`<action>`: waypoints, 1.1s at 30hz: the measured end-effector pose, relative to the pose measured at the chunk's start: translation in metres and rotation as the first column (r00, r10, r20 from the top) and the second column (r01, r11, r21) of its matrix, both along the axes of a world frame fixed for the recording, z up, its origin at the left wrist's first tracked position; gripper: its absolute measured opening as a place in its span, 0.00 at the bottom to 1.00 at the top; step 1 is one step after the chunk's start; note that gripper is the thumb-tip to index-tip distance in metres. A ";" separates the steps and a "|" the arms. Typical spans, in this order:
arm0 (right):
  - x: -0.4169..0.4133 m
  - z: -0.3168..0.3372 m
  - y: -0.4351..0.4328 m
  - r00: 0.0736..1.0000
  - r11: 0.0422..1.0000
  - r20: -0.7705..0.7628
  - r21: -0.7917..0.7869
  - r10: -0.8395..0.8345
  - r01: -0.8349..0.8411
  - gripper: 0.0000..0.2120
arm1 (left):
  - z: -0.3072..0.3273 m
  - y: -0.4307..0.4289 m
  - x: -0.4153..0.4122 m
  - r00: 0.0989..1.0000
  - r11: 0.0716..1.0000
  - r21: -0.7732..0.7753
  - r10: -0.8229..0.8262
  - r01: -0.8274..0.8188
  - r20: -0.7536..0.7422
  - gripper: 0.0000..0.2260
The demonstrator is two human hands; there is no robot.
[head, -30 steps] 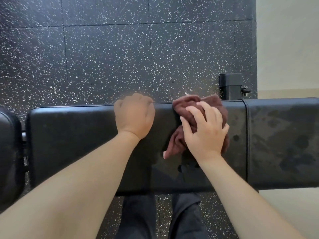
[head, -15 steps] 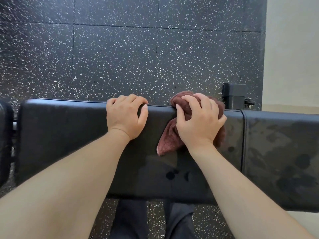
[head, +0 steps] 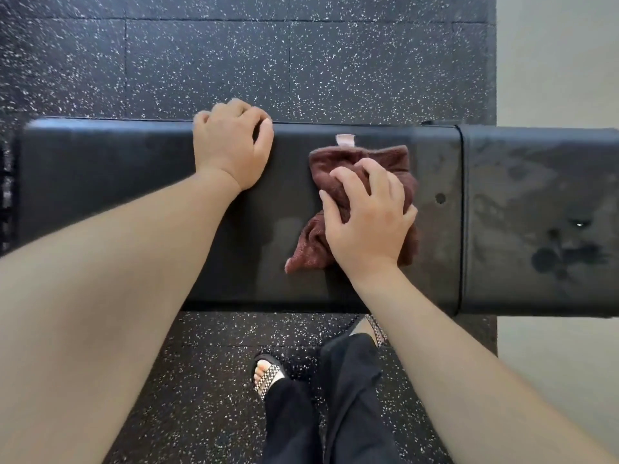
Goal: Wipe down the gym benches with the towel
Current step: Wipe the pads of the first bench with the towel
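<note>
- The right hand point(head: 365, 222) lies palm down on the towel point(head: 395, 162), its fingers bent and dug into the folds, gripping the bunched cloth against the long bench pad point(head: 100, 182).
- The towel is a maroon terry cloth, crumpled into a lump on the right part of the long bench pad. One corner trails toward the pad's near edge, and a pale pink loop tag point(head: 345, 140) points toward its far edge.
- The left hand point(head: 231, 149) rests on the far edge of the long bench pad, left of the towel and apart from it. Its fingers are curled over that edge, and the thumb sits beside them.
- The long bench pad is black, smooth and slightly glossy, with rounded corners. A dark round spot point(head: 440, 198) sits on it just right of the towel.
- A narrow seam point(head: 461, 212) separates the long bench pad from a second pad point(head: 536, 195) at its right end, which is dull and marked with dark wet blotches point(head: 549, 256).
- Beyond and below the long bench pad lies black rubber floor tiling point(head: 234, 61) flecked with white, with a pale surface point(head: 556, 61) to the right of it.
- On the near side of the long bench pad stand black trouser legs point(head: 351, 396) and a sandal point(head: 268, 376) with a checked strap. The right forearm hides part of the other foot.
</note>
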State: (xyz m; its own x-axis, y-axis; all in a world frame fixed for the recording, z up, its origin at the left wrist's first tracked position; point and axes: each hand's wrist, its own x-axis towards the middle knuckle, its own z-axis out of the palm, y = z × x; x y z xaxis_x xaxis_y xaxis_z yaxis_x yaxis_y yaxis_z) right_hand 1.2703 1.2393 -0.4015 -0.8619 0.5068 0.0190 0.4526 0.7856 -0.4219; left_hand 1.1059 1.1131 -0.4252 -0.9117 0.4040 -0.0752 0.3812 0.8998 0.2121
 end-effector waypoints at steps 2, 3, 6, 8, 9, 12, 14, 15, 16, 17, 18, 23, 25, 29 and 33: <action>0.020 0.001 -0.017 0.999 0.999 0.010 -0.003 0.033 -0.033 0.12 | -0.001 -0.007 0.011 1.000 0.999 0.045 -0.003 0.003 0.005 0.17; 0.030 0.001 -0.025 0.999 0.999 0.010 -0.003 0.047 -0.047 0.13 | 0.000 -0.014 0.022 1.000 0.998 0.061 -0.020 0.018 0.017 0.18; 0.064 -0.001 -0.041 0.996 0.996 0.003 0.018 0.088 -0.088 0.12 | 0.005 -0.054 0.071 0.998 0.995 0.087 -0.054 0.050 0.044 0.21; 0.087 -0.003 -0.046 0.997 0.996 -0.021 0.039 0.081 -0.080 0.12 | 0.008 -0.083 0.106 0.998 0.996 0.084 -0.039 0.034 0.055 0.21; 0.095 -0.003 -0.048 0.998 0.997 -0.030 0.047 0.060 -0.059 0.11 | 0.009 -0.095 0.118 0.997 0.996 0.080 -0.037 0.032 0.063 0.21; 0.096 -0.004 -0.057 0.998 0.999 -0.041 0.034 -0.041 0.043 0.11 | 0.006 -0.110 0.130 0.997 0.995 0.096 -0.047 0.042 0.055 0.21; 0.087 -0.003 -0.068 0.994 0.995 -0.059 0.032 -0.088 0.090 0.11 | 0.004 -0.111 0.127 0.999 0.992 0.119 -0.050 0.048 0.017 0.21; 0.084 -0.003 -0.075 0.995 0.996 -0.070 0.050 -0.070 0.073 0.11 | 0.002 -0.110 0.127 0.999 0.990 0.135 -0.050 0.050 -0.001 0.21; 0.081 -0.004 -0.083 0.997 0.997 -0.079 0.074 -0.025 0.031 0.11 | 0.001 -0.110 0.126 0.999 0.987 0.151 -0.048 0.050 -0.014 0.21; 0.079 -0.005 -0.092 0.996 0.996 -0.082 0.090 0.028 -0.021 0.11 | -0.001 -0.111 0.126 0.999 0.985 0.165 -0.047 0.050 -0.023 0.20; 0.077 -0.006 -0.102 0.995 0.994 -0.077 0.096 0.068 -0.060 0.11 | -0.002 -0.112 0.127 0.999 0.984 0.173 -0.047 0.051 -0.027 0.20; 0.075 -0.004 -0.109 0.993 0.991 -0.052 0.089 0.106 -0.101 0.11 | -0.002 -0.114 0.127 0.998 0.981 0.187 -0.052 0.054 -0.020 0.20; 0.088 -0.004 -0.094 0.993 0.989 -0.040 0.105 0.111 -0.106 0.12 | 0.000 -0.114 0.128 0.999 0.981 0.186 -0.053 0.054 -0.010 0.21; 0.106 -0.007 -0.079 0.996 0.995 -0.037 0.065 -0.079 0.081 0.12 | 0.001 -0.113 0.129 0.999 0.983 0.177 -0.051 0.051 -0.006 0.21; 0.081 -0.003 -0.095 0.994 0.994 -0.048 0.043 -0.096 0.098 0.11 | -0.001 -0.113 0.129 0.999 0.980 0.195 -0.040 0.043 -0.019 0.21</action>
State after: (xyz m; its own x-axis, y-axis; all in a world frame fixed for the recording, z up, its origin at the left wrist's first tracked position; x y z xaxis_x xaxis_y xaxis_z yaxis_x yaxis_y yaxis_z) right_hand 1.3513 1.1442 -0.4043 -0.8066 0.5854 0.0818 0.5086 0.7578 -0.4088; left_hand 1.2347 1.0002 -0.4257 -0.8941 0.4473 0.0226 0.4222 0.8248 0.3761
